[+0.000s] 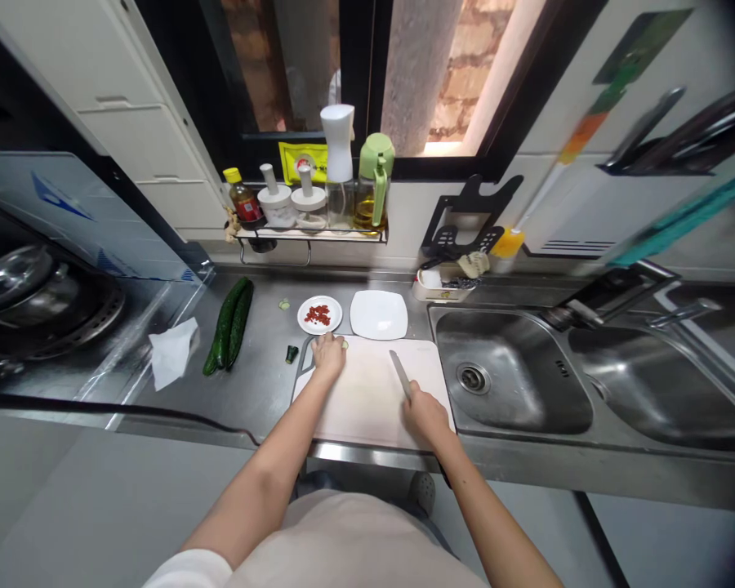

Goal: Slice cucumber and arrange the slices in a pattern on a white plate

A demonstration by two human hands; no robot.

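A white cutting board (pixel 367 408) with a grey handle lies in front of me on the steel counter. At its upper left corner my left hand (pixel 329 354) is closed, fingers curled down. A pale green cucumber piece (pixel 345 345) shows at the thumb side of that hand; the rest of it is hidden. On the board's right side my right hand (pixel 429 416) grips a knife (pixel 400 372), its blade pointing away and to the left. Just beyond the board are a small white plate of chopped red pieces (pixel 318 315) and a square white plate (pixel 378 315).
Whole cucumbers (pixel 228 327) and a white paper towel (pixel 172 353) lie to the left. A dark green cucumber end (pixel 291 354) sits beside the board. The double sink (pixel 514 376) is at right, a stove with a pot (pixel 24 286) far left, a seasoning rack (pixel 312 235) behind.
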